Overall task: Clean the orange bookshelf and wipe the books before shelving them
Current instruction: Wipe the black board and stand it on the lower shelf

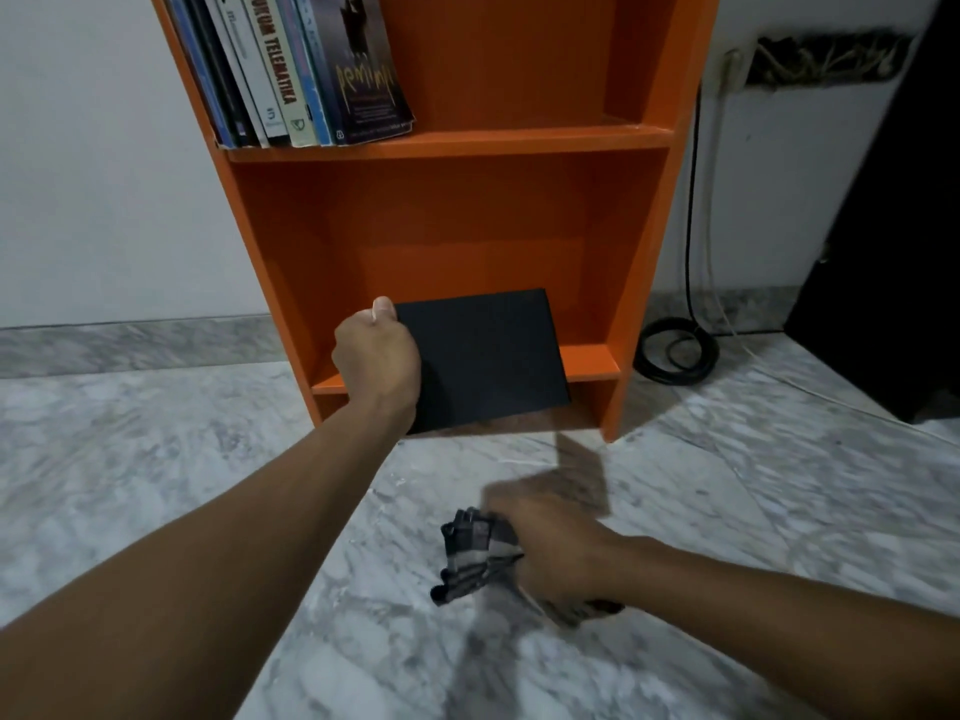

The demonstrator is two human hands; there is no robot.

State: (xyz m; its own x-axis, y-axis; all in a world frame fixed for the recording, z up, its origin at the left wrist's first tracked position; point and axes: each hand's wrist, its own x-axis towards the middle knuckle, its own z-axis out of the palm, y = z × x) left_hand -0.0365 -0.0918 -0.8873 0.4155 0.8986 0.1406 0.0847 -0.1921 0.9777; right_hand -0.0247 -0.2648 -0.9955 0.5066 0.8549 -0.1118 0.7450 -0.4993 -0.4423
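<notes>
The orange bookshelf (447,210) stands against the white wall. Several books (301,70) lean on the left of its upper shelf. My left hand (376,356) grips the left edge of a plain black book (488,356), held in front of the bare lower shelf, thumb on the top corner. Lower down, over the floor, my right hand (556,553) grips a crumpled dark grey striped cloth (472,553); this hand is blurred.
Grey marble floor (182,485) spreads below. A coil of black cable (678,350) lies on the floor right of the shelf, with cords running up the wall. A dark piece of furniture (893,252) stands at the far right.
</notes>
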